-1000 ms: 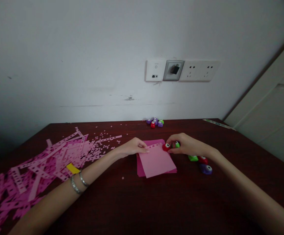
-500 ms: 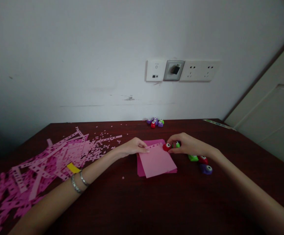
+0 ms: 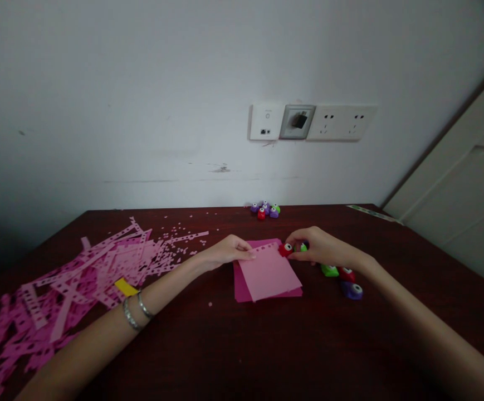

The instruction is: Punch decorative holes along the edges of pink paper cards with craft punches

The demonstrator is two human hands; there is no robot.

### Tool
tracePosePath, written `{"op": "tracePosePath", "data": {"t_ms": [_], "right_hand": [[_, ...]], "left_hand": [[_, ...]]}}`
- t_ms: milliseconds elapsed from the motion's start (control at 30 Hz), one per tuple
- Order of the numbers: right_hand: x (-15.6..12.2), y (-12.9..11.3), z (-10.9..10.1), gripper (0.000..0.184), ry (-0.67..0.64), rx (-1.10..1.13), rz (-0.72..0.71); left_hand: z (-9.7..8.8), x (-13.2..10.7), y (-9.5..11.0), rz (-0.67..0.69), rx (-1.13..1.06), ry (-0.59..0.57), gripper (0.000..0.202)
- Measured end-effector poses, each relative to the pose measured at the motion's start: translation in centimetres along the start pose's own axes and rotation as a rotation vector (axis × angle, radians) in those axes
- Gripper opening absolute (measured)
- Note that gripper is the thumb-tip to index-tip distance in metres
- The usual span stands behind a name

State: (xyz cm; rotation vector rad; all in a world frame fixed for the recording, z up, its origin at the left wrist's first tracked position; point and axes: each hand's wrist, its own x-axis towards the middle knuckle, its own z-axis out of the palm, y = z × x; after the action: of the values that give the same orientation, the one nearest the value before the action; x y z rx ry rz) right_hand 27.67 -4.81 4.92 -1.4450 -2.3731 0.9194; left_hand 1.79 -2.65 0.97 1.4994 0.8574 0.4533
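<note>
My left hand point(image 3: 234, 250) pinches the upper left corner of a light pink sheet of paper point(image 3: 270, 277). A row of small punched holes runs along the sheet's top edge. Under it lies a stack of darker pink paper point(image 3: 242, 289). My right hand point(image 3: 313, 245) has its fingers closed round a small red craft hole punch point(image 3: 286, 250) with an eye-like dot, set at the sheet's upper right corner. A green punch point(image 3: 303, 247) shows partly beneath the same hand; whether the hand grips it too is unclear.
Right of the paper lie a green punch point(image 3: 330, 270), a red punch point(image 3: 347, 274) and a purple punch point(image 3: 352, 290). Several more punches point(image 3: 265, 210) cluster by the wall. Punched pink strips point(image 3: 70, 287) and a yellow piece point(image 3: 126, 287) cover the left side. A patterned strip point(image 3: 374, 213) lies back right.
The red punch and my right hand have shifted very slightly rightward along the sheet's top edge. The sheet's lower edge has turned a little. My left hand keeps its pinch.
</note>
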Motion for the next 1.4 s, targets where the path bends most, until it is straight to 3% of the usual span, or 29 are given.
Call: {"op": "tracePosePath", "data": {"t_ms": [633,867,1133,1233,1333,1400], "right_hand": [[-0.3,1.2,-0.9,0.035,-0.05,-0.01,0.064],[-0.1,1.6,-1.2,0.027,-0.07,-0.192,-0.046],[0.5,2.7,-1.0,0.026,-0.092,-0.265,-0.076],[0.7,3.3,-1.0,0.027,-0.091,-0.307,-0.069],[0.8,3.6,-1.0,0.026,-0.091,-0.343,-0.058],[0.8,3.5,-1.0,0.024,-0.092,-0.37,-0.056]], "left_hand": [[-0.5,0.2,-0.2,0.009,0.022,0.003,0.022],[-0.6,0.6,-1.3,0.12,0.327,0.064,0.026],[0.9,-0.2,-0.8,0.373,0.971,0.353,0.033],[1.8,-0.9,-0.9,0.364,1.164,0.221,0.04],[2.6,-1.3,-1.3,0.31,1.233,0.032,0.061],[2.8,-1.4,-1.4,0.296,1.25,-0.025,0.069]]}}
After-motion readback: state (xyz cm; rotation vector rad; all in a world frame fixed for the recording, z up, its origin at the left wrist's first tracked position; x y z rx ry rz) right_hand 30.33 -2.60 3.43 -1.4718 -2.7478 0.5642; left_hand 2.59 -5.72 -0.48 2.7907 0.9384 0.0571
